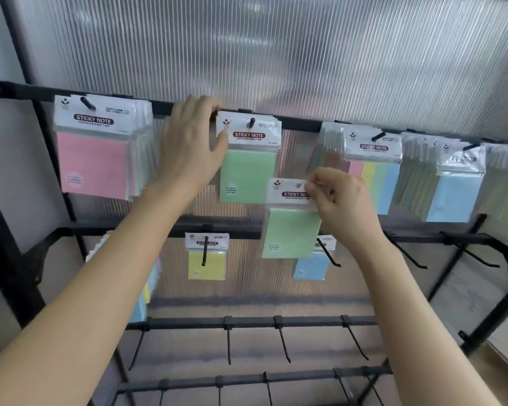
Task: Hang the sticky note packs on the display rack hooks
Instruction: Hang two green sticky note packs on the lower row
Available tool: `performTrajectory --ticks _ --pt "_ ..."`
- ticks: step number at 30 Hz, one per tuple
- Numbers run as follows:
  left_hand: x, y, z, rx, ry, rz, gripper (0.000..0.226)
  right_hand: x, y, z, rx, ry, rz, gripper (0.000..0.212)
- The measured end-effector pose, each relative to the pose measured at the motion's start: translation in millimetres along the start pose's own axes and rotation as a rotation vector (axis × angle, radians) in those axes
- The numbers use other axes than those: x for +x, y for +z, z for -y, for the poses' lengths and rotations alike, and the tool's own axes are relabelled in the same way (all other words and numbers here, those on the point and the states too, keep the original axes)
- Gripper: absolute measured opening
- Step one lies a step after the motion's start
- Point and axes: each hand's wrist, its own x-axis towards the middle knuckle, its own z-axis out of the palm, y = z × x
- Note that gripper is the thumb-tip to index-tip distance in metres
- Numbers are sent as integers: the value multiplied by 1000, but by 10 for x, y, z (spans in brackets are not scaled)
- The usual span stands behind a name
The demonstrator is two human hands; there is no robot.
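Misalignment risk — our right hand (339,200) pinches the green pack (291,230) off-axis below the upper-centre hook (251,123); left hand (192,145) grips hung packs (248,171).

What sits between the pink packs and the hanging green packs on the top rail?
The left hand, its fingers gripping the hanging green packs by the header edge; the head view shows it.
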Motion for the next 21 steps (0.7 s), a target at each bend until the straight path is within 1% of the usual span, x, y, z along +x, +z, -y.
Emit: performTrajectory --ticks 2,6,14,17,21 --pt "-130 -29 48 29 28 4 35 106 -36 67 37 -11 31 15" --pt "-332 -94 165 101 48 85 41 354 -18 214 112 -34 57 14" --pt "-489 -227 374 149 18 191 45 717 108 448 292 -26 48 8" --pt "-513 -242 450 109 26 208 45 785 141 487 298 -13 29 11" --pt "-520 -270 493 77 52 227 47 853 122 540 236 23 36 13"
